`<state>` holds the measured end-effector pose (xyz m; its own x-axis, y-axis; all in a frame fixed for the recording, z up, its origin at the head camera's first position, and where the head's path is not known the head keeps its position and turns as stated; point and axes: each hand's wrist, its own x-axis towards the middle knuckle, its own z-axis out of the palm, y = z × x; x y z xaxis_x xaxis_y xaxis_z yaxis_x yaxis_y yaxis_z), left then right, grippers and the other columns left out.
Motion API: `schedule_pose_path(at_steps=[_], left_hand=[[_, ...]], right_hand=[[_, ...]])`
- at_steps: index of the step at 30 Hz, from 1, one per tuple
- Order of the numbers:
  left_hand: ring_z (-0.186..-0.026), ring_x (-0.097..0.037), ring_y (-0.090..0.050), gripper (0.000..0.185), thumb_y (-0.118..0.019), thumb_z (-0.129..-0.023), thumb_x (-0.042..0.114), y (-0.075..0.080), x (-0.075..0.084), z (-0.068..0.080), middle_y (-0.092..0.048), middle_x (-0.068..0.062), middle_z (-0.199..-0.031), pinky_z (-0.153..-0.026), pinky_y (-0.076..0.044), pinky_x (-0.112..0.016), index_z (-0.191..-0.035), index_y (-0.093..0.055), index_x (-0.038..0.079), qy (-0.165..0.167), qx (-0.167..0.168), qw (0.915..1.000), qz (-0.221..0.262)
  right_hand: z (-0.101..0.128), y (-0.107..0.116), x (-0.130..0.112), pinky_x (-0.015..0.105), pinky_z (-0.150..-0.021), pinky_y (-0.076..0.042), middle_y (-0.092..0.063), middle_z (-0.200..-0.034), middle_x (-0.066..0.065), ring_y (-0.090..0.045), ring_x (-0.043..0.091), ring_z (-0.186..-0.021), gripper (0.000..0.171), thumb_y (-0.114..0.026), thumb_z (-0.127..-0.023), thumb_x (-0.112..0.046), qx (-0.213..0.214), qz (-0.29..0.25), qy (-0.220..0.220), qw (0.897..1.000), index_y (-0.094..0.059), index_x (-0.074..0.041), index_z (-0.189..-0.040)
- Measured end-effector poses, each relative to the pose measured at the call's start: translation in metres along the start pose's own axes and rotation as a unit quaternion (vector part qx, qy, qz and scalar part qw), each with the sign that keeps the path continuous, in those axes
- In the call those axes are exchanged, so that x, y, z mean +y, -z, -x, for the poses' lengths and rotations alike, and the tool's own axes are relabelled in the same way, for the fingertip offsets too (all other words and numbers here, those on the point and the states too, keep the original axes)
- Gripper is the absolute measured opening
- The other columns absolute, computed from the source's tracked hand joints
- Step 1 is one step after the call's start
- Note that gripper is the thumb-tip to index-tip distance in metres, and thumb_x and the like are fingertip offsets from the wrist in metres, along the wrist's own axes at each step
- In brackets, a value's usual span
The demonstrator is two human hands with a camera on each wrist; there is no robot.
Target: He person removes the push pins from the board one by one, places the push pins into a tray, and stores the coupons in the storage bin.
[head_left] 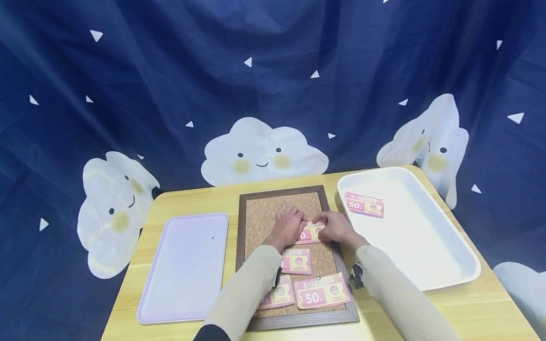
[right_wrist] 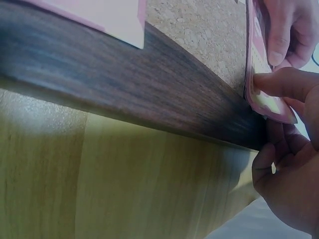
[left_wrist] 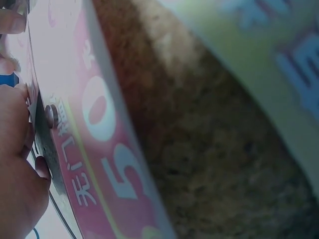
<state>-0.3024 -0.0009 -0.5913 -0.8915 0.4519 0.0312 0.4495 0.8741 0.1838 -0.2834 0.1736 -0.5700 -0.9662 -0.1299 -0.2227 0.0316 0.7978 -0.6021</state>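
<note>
A pink and yellow paper coupon point(head_left: 308, 235) marked 50 lies over the upper part of a cork board point(head_left: 263, 216) with a dark wooden frame. My right hand point(head_left: 337, 227) pinches its right end, thumb on the printed face and fingers behind, as the right wrist view shows. At the coupon's upper left, the curled fingers of my left hand point(head_left: 290, 226) hold its edge and cover part of it. Below are several more coupons on the cork, among them a lower right coupon point(head_left: 322, 291) with a round-headed pin point(head_left: 318, 277) at its top edge. A similar pin point(left_wrist: 52, 116) shows close up in the left wrist view.
A deep white tray point(head_left: 440, 251) stands to the right, with one coupon point(head_left: 364, 204) inside near its left wall. On the left lies a shallow lilac tray point(head_left: 181, 274) holding a tiny dark item point(head_left: 212, 238). Behind the wooden table point(head_left: 183, 202) hangs a blue cloud-print curtain point(head_left: 277, 88).
</note>
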Motion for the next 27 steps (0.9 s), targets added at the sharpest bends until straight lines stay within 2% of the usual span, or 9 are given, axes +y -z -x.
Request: schedule_pose_path(at_steps=[6,15,21,27], left_hand=[[-0.099,-0.010,-0.043,0.018,-0.041,-0.092,0.036,0.0013,0.0008,-0.0007,-0.050,0.010,-0.105,-0.079,-0.035,-0.036,-0.099,-0.055,0.026,0.001,-0.002,1.0000,0.009],[-0.099,-0.009,-0.043,0.019,-0.041,-0.093,0.037,0.0019,0.0005,0.0002,-0.050,0.010,-0.106,-0.082,-0.035,-0.036,-0.100,-0.054,0.027,0.009,-0.011,0.9999,0.005],[-0.099,-0.010,-0.044,0.018,-0.041,-0.092,0.036,0.0019,-0.0004,0.0007,-0.050,0.010,-0.105,-0.082,-0.035,-0.036,-0.100,-0.055,0.026,0.011,-0.006,0.9999,0.005],[-0.099,-0.010,-0.044,0.018,-0.041,-0.092,0.037,-0.0006,-0.0011,0.0010,-0.050,0.010,-0.105,-0.080,-0.036,-0.036,-0.099,-0.054,0.027,0.003,-0.001,1.0000,0.002]], right_hand=[[0.0007,0.0008,0.0001,0.027,-0.057,-0.040,-0.057,-0.079,0.002,-0.053,0.017,-0.067,0.040,-0.072,-0.060,-0.007,0.001,-0.006,0.001,1.000,-0.064,-0.023,-0.096],[0.0004,0.0003,0.0005,0.028,-0.063,-0.041,-0.061,-0.089,0.002,-0.054,0.015,-0.071,0.035,-0.074,-0.059,-0.010,0.004,0.002,0.011,1.000,-0.065,-0.024,-0.090],[-0.0006,0.0007,-0.0008,0.028,-0.064,-0.042,-0.062,-0.087,0.001,-0.054,0.015,-0.073,0.036,-0.073,-0.060,-0.009,-0.003,0.002,0.017,1.000,-0.065,-0.023,-0.092],[0.0002,-0.0002,-0.0003,0.027,-0.065,-0.043,-0.064,-0.092,0.000,-0.054,0.014,-0.072,0.036,-0.073,-0.059,-0.010,-0.004,0.008,-0.002,1.000,-0.066,-0.024,-0.092]])
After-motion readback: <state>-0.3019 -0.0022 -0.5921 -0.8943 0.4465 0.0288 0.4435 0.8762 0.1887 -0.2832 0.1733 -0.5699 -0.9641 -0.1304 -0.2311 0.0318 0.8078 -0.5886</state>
